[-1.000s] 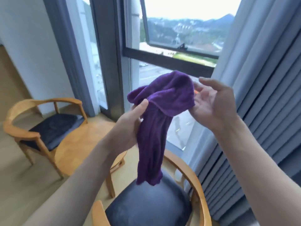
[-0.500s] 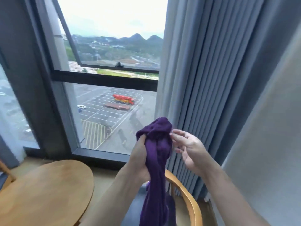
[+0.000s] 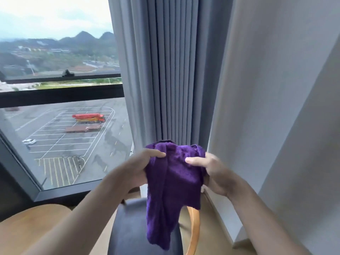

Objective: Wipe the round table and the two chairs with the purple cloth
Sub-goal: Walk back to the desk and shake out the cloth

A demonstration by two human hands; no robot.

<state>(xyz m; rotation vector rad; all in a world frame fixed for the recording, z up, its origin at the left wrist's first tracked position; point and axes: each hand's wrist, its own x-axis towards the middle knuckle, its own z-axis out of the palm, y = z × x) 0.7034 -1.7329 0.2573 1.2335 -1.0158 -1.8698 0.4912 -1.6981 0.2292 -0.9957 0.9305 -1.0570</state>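
Desk: a curved slice of the round wooden desk [image 3: 31, 223] sits at the bottom left, closest to the camera, partly behind the left forearm.
Chair: a chair [image 3: 128, 227] with a dark seat and a wooden armrest curving up on the right, straight below the hands.
Cloth: the purple cloth [image 3: 173, 183] hangs in the air above the chair seat, bunched at the top, its loose end dangling over the cushion without clearly touching it.
Left hand: the left hand [image 3: 137, 170] pinches the cloth's top left edge, thumb pressed over the fabric.
Right hand: the right hand [image 3: 211, 172] grips the top right edge, thumb on the front, fingers curled behind.
Curtain: grey pleated curtain [image 3: 165, 70] directly behind the cloth, pale wall [image 3: 276, 89] to its right.
Window: big dark-framed window [image 3: 60, 94] on the left.
Outside: a car park far below with a red truck [image 3: 88, 117], hills beyond.
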